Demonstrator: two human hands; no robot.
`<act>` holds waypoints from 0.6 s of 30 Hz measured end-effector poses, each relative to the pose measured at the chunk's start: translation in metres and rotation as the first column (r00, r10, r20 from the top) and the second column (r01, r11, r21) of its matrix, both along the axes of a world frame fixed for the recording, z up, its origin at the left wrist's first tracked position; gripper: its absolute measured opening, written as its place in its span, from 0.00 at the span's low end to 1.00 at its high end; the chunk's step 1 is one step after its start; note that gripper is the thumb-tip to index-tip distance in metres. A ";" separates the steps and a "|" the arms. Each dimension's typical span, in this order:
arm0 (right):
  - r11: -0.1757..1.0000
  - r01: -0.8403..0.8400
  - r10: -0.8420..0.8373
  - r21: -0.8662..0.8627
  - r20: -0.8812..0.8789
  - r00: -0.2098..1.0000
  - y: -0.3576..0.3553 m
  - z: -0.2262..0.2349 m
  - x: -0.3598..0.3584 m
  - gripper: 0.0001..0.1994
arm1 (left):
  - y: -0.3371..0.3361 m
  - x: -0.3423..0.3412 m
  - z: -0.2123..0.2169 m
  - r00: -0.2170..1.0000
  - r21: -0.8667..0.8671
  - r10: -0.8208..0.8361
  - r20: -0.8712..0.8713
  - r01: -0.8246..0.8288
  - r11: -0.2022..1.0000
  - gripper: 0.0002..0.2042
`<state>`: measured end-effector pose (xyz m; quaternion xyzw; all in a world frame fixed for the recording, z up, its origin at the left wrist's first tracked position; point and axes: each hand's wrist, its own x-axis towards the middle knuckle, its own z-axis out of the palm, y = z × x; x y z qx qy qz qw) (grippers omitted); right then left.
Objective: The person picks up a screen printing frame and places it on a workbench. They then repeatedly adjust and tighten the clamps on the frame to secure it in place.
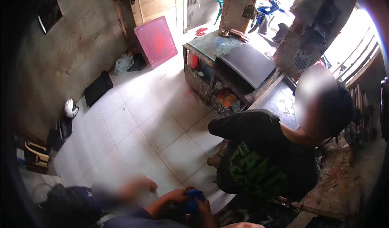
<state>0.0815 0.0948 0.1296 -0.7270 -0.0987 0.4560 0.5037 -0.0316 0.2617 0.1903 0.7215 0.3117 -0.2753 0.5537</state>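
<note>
Low in the middle, just above the lower edge, my left hand (176, 196) and my right hand (205, 210) are closed around a bunched blue cloth (193, 202). It hangs between them over the tiled floor (162, 147); its exact kind is hard to make out. The left forearm comes in from a dark sleeve, the right one from below. To the left, close by, is another person (73, 203) in dark clothing. On the right, a person in a black shirt with green print (263, 159) bends over a bench, hands hidden from here.
Farther off stands a paint-stained workbench (196, 82) with a dark flat panel (247, 64) on top. A pink square board (156, 41) leans near the door. Along the left wall lie a black flat item (98, 88), a grey bag (123, 64) and a white rounded object (71, 108).
</note>
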 end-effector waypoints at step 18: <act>0.948 -0.016 0.275 0.318 -0.792 0.545 0.337 0.238 0.121 0.33 | 0.291 0.102 0.169 0.614 0.010 0.595 0.519 -0.700 0.714 0.16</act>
